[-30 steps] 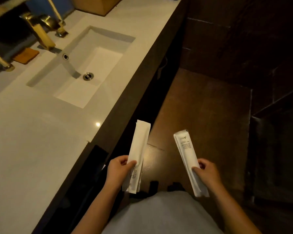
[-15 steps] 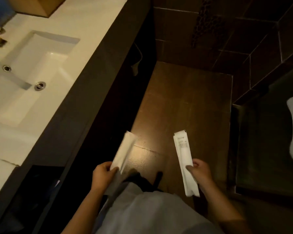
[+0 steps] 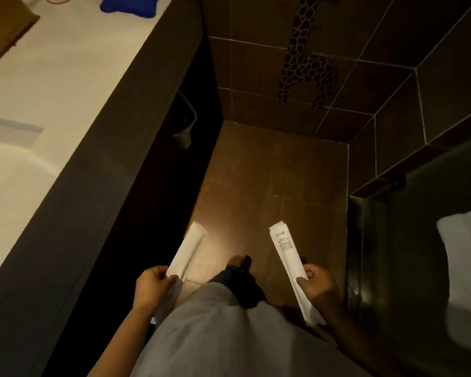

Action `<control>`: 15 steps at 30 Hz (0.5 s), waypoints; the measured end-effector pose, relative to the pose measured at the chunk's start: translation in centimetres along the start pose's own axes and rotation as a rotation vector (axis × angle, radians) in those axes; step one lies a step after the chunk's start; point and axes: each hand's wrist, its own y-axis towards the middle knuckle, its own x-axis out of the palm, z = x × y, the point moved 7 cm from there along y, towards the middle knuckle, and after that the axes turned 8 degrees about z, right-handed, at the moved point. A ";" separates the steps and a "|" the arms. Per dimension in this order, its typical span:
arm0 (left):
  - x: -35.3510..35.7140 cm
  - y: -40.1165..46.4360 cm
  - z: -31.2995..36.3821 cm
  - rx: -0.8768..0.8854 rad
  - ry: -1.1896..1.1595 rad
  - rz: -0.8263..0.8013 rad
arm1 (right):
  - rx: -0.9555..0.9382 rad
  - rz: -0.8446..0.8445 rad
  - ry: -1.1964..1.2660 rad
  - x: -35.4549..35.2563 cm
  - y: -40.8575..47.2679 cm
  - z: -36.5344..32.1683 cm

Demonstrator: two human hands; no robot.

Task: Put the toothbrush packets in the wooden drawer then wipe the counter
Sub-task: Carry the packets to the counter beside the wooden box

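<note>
My left hand (image 3: pixel 151 288) grips a white toothbrush packet (image 3: pixel 186 254) by its lower end, and the packet points up and away over the dark floor. A second white packet (image 3: pixel 287 257) with small print near its top is held the same way in my right hand (image 3: pixel 317 285). Both hands hover low in front of my body, to the right of the white counter (image 3: pixel 74 77). At the top left corner a wooden box (image 3: pixel 3 28) stands on the counter, partly cut off. A blue cloth (image 3: pixel 129 5) lies on the counter's far end.
The white sink basin (image 3: pixel 8 172) is sunk into the counter at the left. The counter's dark front (image 3: pixel 114 170) runs diagonally. A giraffe-patterned item (image 3: pixel 302 63) hangs on the brown tiled wall. A glass panel (image 3: pixel 419 254) and a white object (image 3: pixel 465 262) are at the right.
The view has swung right and forward along the counter, so the taps left the frame and the blue cloth appeared. Both hands keep their packets, which stay spread apart.
</note>
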 end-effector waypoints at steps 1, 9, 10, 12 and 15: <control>0.3 1.4 2.6 0.029 0.007 -0.012 | -0.012 0.024 -0.015 -1.0 1.3 -0.8; 0.8 11.0 21.1 0.149 -0.091 0.031 | -0.110 0.081 -0.187 -7.5 13.5 -9.3; 0.8 11.8 22.5 0.139 -0.112 0.052 | -0.134 0.072 -0.205 -8.0 15.2 -10.4; 1.3 13.1 24.9 0.125 -0.138 0.074 | -0.176 0.040 -0.208 -8.9 18.8 -12.8; 2.7 14.5 27.1 0.049 -0.133 0.113 | -0.219 -0.035 -0.200 -10.6 24.4 -17.9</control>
